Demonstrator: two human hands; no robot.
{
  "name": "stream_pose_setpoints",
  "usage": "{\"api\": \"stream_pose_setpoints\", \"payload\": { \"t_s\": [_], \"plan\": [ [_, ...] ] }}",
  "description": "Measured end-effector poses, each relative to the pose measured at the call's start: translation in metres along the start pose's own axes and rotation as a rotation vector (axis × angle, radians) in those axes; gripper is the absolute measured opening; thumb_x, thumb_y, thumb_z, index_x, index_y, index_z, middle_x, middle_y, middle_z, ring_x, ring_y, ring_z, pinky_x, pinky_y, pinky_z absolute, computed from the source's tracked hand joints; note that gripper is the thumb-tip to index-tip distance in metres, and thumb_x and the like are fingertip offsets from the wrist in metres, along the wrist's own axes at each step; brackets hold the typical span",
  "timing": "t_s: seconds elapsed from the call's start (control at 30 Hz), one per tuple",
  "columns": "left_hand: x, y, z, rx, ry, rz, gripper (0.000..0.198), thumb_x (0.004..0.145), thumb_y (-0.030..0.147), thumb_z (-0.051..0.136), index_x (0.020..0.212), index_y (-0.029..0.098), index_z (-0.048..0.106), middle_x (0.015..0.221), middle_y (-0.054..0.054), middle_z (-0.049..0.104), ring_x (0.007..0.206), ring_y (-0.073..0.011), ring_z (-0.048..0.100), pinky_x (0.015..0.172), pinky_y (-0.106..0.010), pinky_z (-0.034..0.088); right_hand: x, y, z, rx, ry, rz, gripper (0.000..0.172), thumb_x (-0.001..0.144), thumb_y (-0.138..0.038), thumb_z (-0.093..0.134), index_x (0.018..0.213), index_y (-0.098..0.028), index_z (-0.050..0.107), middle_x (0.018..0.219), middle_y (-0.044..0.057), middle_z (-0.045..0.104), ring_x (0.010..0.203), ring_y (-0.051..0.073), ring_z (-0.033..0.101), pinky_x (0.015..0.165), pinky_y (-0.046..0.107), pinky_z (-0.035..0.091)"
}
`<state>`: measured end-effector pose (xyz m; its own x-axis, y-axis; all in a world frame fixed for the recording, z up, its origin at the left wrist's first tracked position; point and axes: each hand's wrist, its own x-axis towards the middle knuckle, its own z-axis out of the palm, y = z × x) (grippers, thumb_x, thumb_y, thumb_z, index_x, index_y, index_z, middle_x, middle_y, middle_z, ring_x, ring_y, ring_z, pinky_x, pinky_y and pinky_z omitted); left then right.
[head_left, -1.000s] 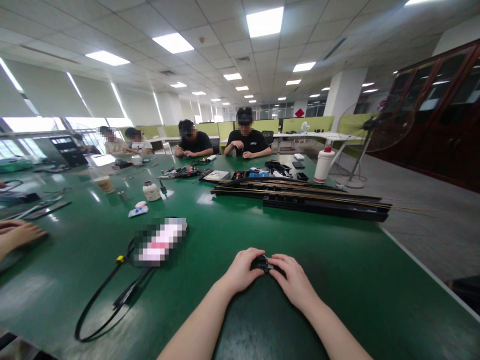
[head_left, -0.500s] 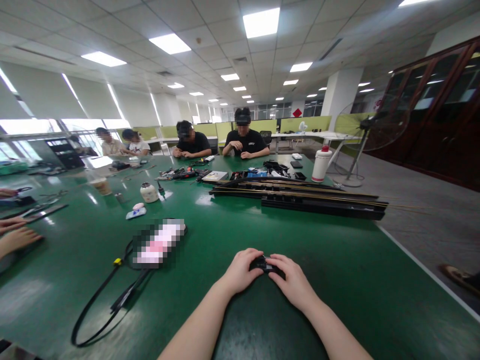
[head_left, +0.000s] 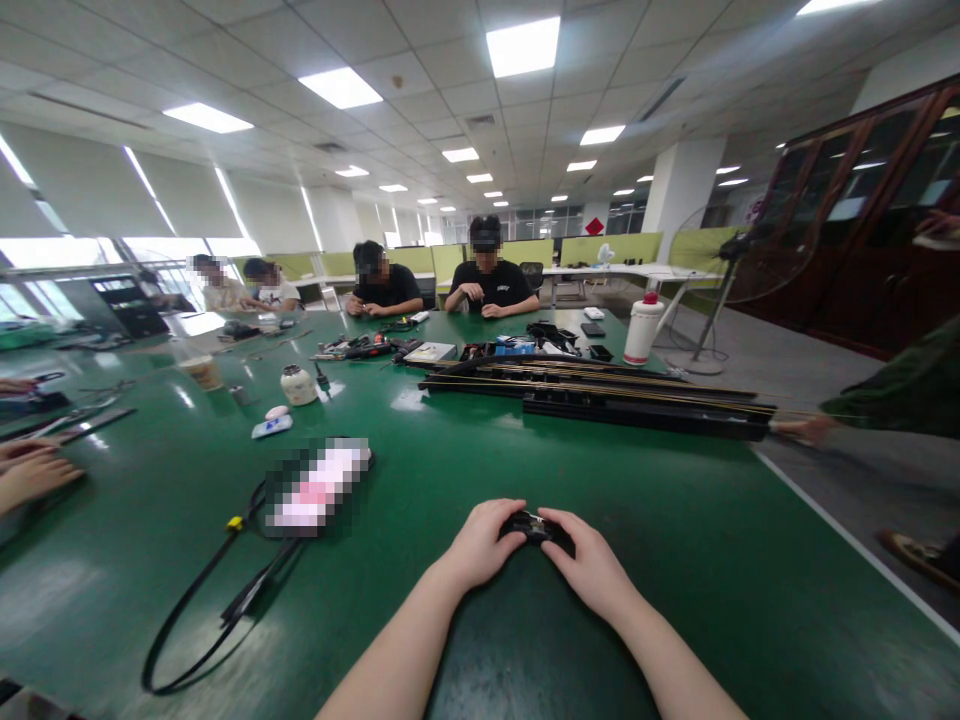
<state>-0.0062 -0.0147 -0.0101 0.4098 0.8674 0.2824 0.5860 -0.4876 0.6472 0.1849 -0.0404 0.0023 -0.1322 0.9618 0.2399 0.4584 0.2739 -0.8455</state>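
Observation:
Between my two hands is a small black part (head_left: 534, 528) with a shiny, metal-looking middle; its exact kind is hard to make out. My left hand (head_left: 486, 541) wraps round its left end, thumb in front and fingers behind. At the right end, my right hand (head_left: 586, 561) grips it the same way, thumb toward me. Much of the part is covered by my fingers. Both hands are low, over the green table (head_left: 450, 460).
To the left lie a blurred-out phone (head_left: 322, 485) and a black cable loop (head_left: 154, 640). Long black rails (head_left: 645, 415) with thin brass-coloured rods lie ahead right, beside a white bottle (head_left: 641, 330). A person's hand (head_left: 814, 428) touches the rail end. Tools (head_left: 367, 347) lie farther back.
My right fingers have shifted slightly, and more of the part's shiny middle shows. At the right, a person's arm has come in and reached the rails' end.

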Motion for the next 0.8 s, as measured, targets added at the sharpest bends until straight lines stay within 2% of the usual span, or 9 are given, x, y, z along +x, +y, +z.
{"api": "stream_pose_setpoints", "payload": {
  "t_s": [0.43,0.8],
  "plan": [
    [-0.0009,-0.0028,0.0014,0.013,-0.002,0.006,0.047,0.076,0.021,0.064,0.121,0.023,0.052,0.122,-0.007,0.057,0.113,-0.0243,0.05,0.099,-0.041,0.038,-0.0004,0.0016,0.0,-0.025,-0.005,0.005,0.038,0.068,-0.02,0.06,0.106,-0.022,0.065,0.11,0.006,0.066,0.104,0.023,0.059,0.095,0.04,0.042],
    [0.0003,-0.0021,0.002,0.003,0.01,0.019,0.04,0.079,0.018,0.061,0.118,0.023,0.054,0.117,-0.006,0.059,0.11,-0.0229,0.052,0.098,-0.04,0.039,-0.0012,-0.0042,-0.0023,-0.067,-0.018,-0.003,0.034,0.073,-0.025,0.058,0.106,-0.021,0.064,0.11,0.007,0.066,0.103,0.023,0.059,0.093,0.038,0.044]
  ]
}}
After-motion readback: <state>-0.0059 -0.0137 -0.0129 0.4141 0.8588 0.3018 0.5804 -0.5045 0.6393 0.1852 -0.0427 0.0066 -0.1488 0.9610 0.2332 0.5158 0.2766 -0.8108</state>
